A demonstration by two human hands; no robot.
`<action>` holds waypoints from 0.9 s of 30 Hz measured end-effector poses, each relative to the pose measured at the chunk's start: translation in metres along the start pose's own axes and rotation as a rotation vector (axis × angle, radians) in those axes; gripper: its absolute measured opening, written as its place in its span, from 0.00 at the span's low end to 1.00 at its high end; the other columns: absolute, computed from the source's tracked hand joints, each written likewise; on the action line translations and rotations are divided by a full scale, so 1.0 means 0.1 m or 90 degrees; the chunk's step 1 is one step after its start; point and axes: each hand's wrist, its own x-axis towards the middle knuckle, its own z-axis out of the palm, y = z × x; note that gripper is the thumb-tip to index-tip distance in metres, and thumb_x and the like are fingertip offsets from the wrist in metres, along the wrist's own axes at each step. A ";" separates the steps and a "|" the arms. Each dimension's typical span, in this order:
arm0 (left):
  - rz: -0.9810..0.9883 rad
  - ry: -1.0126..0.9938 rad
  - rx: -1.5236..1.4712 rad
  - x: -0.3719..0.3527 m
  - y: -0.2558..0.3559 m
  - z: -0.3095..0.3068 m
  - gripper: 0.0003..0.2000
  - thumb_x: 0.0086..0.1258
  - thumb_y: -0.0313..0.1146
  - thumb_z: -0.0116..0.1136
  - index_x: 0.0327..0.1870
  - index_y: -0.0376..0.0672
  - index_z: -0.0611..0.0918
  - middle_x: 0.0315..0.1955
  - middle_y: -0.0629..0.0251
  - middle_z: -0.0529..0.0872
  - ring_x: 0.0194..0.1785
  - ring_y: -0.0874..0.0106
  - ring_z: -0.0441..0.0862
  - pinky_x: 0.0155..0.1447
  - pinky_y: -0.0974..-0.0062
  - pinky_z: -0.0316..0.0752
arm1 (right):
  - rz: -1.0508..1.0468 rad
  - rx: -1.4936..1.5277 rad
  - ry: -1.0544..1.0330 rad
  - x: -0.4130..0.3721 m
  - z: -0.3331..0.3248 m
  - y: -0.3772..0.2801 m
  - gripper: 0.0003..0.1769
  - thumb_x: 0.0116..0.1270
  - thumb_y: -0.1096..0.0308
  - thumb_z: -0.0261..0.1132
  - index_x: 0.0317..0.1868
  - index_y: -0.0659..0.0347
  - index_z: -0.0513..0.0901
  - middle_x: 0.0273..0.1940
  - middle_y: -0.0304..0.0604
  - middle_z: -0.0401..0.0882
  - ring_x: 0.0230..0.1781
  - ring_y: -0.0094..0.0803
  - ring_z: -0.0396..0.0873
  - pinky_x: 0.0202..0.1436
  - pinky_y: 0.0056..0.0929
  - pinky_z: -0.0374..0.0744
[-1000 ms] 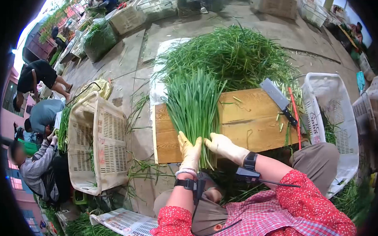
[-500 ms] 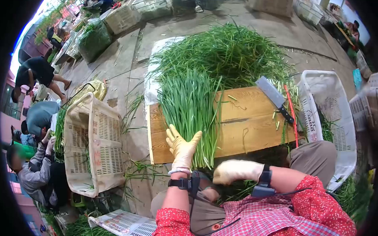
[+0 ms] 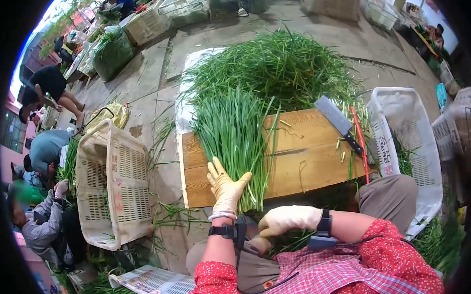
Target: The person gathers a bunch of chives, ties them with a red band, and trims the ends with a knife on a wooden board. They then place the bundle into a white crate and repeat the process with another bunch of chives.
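With the left hand [image 3: 226, 191], in a pale glove, touching the lower left side of the bunch of long green leaves [image 3: 233, 131]. Grip wide open there, with fingers spread and thumb out to the side, not closed around the bunch. With the right hand [image 3: 290, 220], also gloved, bent down just off the near edge of the wooden tabletop [image 3: 307, 167], near the pale stem ends. Grip curled there; cannot tell how far shut or if holding anything.

Lying on the left part of the tabletop: the bunch, with stem ends toward the person and tips toward the big messy heap of loose greens [image 3: 285, 63].

At the right end, a knife [image 3: 334, 115] with its black handle toward the person. Just right of that, a long red stick [image 3: 359, 141]. Farther right, a white crate [image 3: 426, 164] with some greens inside. Off to the left, another crate [image 3: 128, 184], tipped on its side.
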 end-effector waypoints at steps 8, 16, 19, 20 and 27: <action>0.177 0.220 0.025 -0.08 0.24 -0.22 0.59 0.52 0.60 0.75 0.82 0.47 0.51 0.80 0.49 0.51 0.81 0.46 0.48 0.79 0.47 0.49 | 0.151 -0.120 0.337 -1.11 -0.01 0.17 0.22 0.72 0.51 0.59 0.56 0.57 0.84 0.47 0.53 0.87 0.48 0.51 0.84 0.54 0.44 0.81; 0.530 0.040 -0.404 -0.65 0.81 -0.10 0.33 0.66 0.17 0.61 0.75 0.39 0.67 0.73 0.55 0.69 0.75 0.63 0.68 0.76 0.67 0.62 | 0.161 0.298 0.759 -3.03 0.46 -0.32 0.19 0.78 0.60 0.59 0.61 0.60 0.81 0.42 0.39 0.87 0.39 0.22 0.84 0.46 0.26 0.83; 0.594 -0.172 -0.351 -0.82 0.80 0.17 0.21 0.69 0.16 0.58 0.64 0.37 0.80 0.60 0.57 0.83 0.63 0.67 0.80 0.69 0.71 0.72 | 0.201 0.351 0.838 -3.79 0.95 -0.39 0.17 0.78 0.60 0.59 0.59 0.59 0.83 0.41 0.40 0.87 0.39 0.22 0.84 0.42 0.24 0.82; 0.567 -0.282 -0.336 -0.94 0.85 0.20 0.19 0.69 0.17 0.58 0.61 0.36 0.81 0.58 0.57 0.85 0.61 0.68 0.82 0.67 0.71 0.74 | 0.257 0.401 0.864 -4.01 1.16 -0.45 0.17 0.78 0.58 0.58 0.56 0.60 0.84 0.40 0.40 0.87 0.37 0.22 0.84 0.40 0.23 0.81; 0.452 -0.502 -0.258 -1.30 0.76 0.71 0.17 0.70 0.19 0.60 0.60 0.34 0.81 0.54 0.56 0.87 0.58 0.68 0.84 0.65 0.72 0.76 | 0.552 0.465 0.762 -4.65 3.06 0.60 0.20 0.75 0.54 0.57 0.52 0.61 0.85 0.38 0.42 0.88 0.34 0.29 0.85 0.39 0.29 0.82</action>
